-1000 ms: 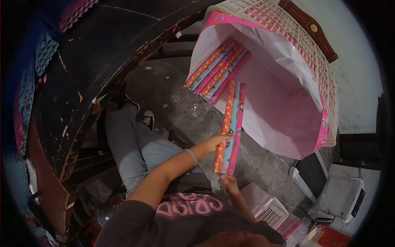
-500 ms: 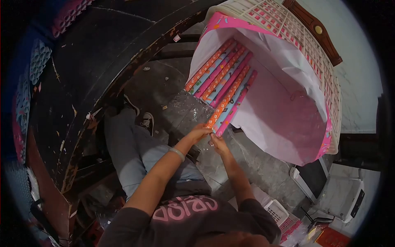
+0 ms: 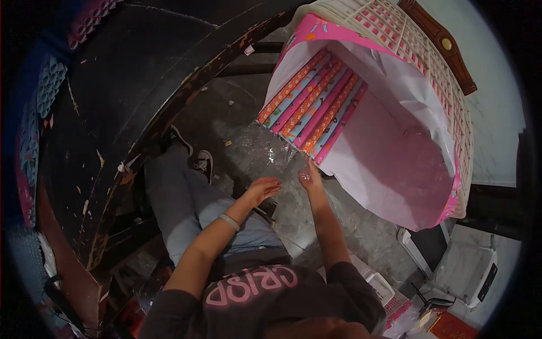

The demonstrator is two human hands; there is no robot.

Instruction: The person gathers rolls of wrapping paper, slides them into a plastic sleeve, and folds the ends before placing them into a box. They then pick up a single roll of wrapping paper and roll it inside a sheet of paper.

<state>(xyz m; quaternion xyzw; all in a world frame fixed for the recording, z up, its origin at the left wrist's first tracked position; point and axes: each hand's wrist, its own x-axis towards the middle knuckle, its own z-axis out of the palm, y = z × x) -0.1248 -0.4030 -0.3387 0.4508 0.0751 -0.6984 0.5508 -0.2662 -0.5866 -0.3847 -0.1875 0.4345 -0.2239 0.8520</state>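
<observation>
Pink-edged basket holds nine rolls, right hand just beside, fingers unclear, left hand apart, fingers extended together.

Basket, one, pale lattice, lined with white sheeting, pink patterned border. Rolls, orange, blue and pink, laid side by side within. Right hand, at the rolls' near ends. Left hand, holding nothing, bangle on wrist. Bench, dark, chipped edge.
</observation>
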